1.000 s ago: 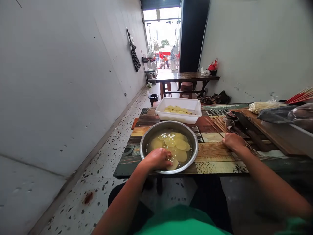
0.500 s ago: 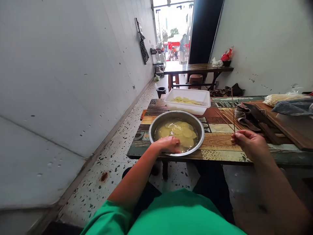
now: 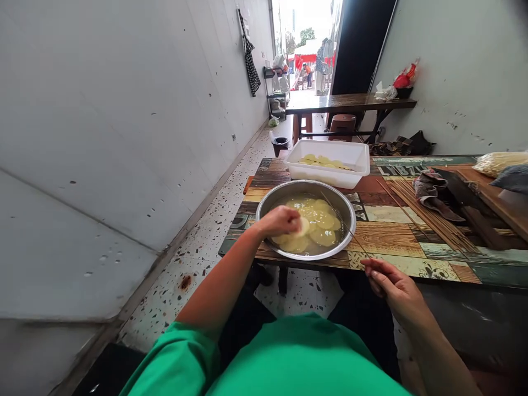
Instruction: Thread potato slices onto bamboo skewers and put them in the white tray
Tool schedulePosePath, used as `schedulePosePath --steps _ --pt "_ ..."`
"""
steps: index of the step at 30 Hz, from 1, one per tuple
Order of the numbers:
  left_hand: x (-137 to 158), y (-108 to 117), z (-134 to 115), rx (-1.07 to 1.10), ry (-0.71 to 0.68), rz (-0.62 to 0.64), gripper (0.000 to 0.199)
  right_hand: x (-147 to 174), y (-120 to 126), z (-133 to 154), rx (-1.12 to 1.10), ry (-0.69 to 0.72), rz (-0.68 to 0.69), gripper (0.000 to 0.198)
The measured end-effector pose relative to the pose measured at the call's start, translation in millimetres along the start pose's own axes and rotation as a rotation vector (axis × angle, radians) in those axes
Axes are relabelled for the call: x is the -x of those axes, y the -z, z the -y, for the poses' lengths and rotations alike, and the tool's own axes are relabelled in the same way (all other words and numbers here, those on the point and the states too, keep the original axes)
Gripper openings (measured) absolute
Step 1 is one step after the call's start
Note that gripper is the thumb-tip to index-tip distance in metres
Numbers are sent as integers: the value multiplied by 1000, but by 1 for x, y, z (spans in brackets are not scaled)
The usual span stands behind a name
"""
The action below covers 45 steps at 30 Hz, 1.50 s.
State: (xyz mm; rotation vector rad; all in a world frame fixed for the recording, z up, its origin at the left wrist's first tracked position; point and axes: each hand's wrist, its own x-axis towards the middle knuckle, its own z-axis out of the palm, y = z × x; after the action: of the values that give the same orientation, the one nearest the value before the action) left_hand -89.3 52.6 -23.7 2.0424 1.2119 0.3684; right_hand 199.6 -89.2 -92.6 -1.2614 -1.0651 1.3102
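Note:
My left hand is over the metal basin, its fingers closed on a round, pale yellow potato slice. Many more slices lie in the water below it. My right hand pinches one end of a thin wooden skewer in front of the table edge. From there the skewer slants up and left over the basin's rim, with its far tip above the slices. No slice shows on it.
Behind the basin stands a white plastic tub with slices inside. To the right lie loose skewers, a crumpled cloth and a wooden board. A wall runs along the left.
My left hand has lifted out of the water with a potato slice. My right hand has moved left and lower, and the skewer has swung from upright to slanting over the basin.

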Motion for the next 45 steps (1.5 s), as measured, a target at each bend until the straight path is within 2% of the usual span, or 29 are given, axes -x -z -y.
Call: schedulePosePath --steps 2,3,7,9,12,14,16,17,18,20,21,22,24,27,29,31,33,35,38,41,43,45 --pt "-2 5 8 282 70 -163 8 3 -1 -2 53 -29 35 35" --pt "-3 7 10 378 100 -206 7 4 -1 -2 84 -36 52 38" --pt "-10 7 13 506 176 -214 22 4 -1 4 277 19 142 50" --pt "-12 5 9 503 212 -194 26 1 -1 10 399 48 191 47" --pt "-12 1 0 280 226 -154 24 -7 -2 17 491 61 236 37" --pt "-12 -1 -9 -60 183 -243 28 -12 -5 20 520 70 258 33" --pt "-12 -3 -18 -406 53 -296 34 -16 -8 21 539 83 235 33" --pt "-13 -5 -23 -526 -50 -235 37 -17 -10 21 537 86 211 34" --pt "-14 -7 -27 -606 -165 -115 39 -18 -11 21 526 88 186 34" --pt "-17 -15 -34 -700 -359 152 42 -17 -13 19 491 87 152 35" --pt "-20 -19 -36 -739 -414 231 46 -16 -14 19 474 89 148 35" --pt "-22 -25 -38 -778 -438 262 52 -14 -15 18 459 92 145 35" --pt "-29 -36 -41 -831 -444 244 60 -12 -17 19 433 98 135 35" --pt "-41 -50 -43 -814 -441 219 42 -8 -20 21 401 101 113 36" --pt "-48 -52 -44 -760 -413 227 22 -5 -20 23 376 99 103 36" --pt "-51 -48 -44 -706 -383 237 11 -1 -19 24 349 84 92 36" --pt "-52 -38 -43 -614 -351 152 15 4 -17 25 322 60 78 35" --pt "-51 -26 -41 -452 -290 -20 23 8 -16 27 295 41 58 35" --pt "-46 -8 -35 17 -78 -227 20 11 -18 29 286 29 40 38" --pt "-38 1 -31 643 202 -242 7 11 -23 30 288 31 85 48" --pt "-31 3 -31 942 278 -235 13 11 -28 29 291 51 128 54" --pt "-25 1 -32 1110 273 -284 23 13 -32 28 324 98 153 51"
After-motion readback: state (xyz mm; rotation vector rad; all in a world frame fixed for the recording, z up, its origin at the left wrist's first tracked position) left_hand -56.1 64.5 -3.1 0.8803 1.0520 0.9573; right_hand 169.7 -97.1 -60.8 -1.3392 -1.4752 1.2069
